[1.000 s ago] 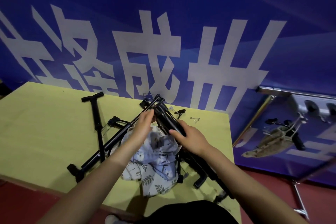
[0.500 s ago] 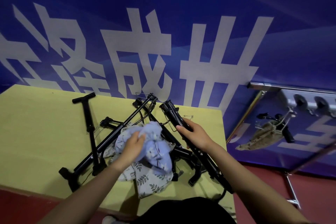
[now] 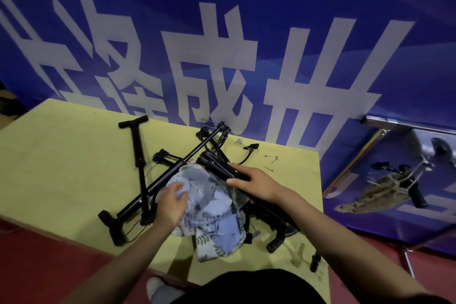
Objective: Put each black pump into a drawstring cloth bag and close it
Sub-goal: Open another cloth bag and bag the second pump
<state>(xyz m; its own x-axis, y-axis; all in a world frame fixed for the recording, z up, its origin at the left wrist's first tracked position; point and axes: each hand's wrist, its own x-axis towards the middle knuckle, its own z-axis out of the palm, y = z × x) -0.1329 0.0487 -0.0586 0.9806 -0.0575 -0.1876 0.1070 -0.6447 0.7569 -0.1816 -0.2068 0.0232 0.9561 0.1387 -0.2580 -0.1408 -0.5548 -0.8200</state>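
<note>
Now the yellow table [image 3: 61, 155] fills the lower left of the view, with a blue banner [image 3: 246, 32] behind it at 12 o'clock. On the table lies a heap of black pumps [image 3: 138, 155], crossing each other, from 10 o'clock to 4 o'clock. Over the heap, near the centre, sits the flowered bag [image 3: 209, 205], crumpled. A second ago the left hand [image 3: 171, 207] was up at the pump's far end; now it has come down to 8 o'clock of the bag and pinches the cloth between thumb and curled fingers. The right hand [image 3: 256, 185] has stayed wrapped around one pump [image 3: 219, 168], at 2 o'clock of the bag, and this pump's tip now lies at the bag's upper edge. I judge that the mouth is being sought, so the pump is not yet inside and the string is not yet pulled.
</note>
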